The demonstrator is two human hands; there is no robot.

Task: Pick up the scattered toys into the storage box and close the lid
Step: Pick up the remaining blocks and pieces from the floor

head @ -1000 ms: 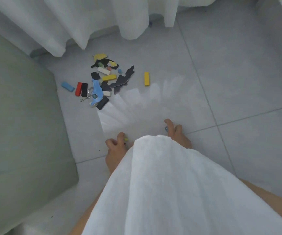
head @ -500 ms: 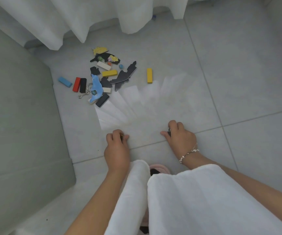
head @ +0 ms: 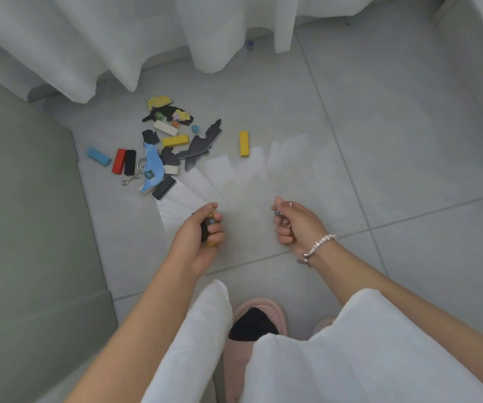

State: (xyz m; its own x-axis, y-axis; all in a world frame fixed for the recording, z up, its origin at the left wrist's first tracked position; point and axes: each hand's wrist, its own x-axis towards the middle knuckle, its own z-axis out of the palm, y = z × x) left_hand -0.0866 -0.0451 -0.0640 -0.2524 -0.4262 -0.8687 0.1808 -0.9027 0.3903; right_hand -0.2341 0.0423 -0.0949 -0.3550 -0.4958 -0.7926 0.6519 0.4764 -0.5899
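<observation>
Toys [head: 161,149] are mostly lying scattered on the floor [head: 379,126]; left hand [head: 198,237] and right hand [head: 295,221] are each clutching small pieces; no storage box is showing.

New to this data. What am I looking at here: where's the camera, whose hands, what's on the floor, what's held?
One picture, from a wide-angle camera worn on a person's head, looking down. There is no robot, only two bare hands above a grey tiled floor.

The left hand grips a few small toy pieces, dark, blue and yellow. The right hand, with a beaded bracelet on its wrist, pinches something small that I cannot identify.

Ahead lies a pile of scattered toys: coloured blocks, dark flat cutouts and a blue dolphin-shaped keychain. A lone yellow rectangular block lies apart. No storage box is visible.
</observation>
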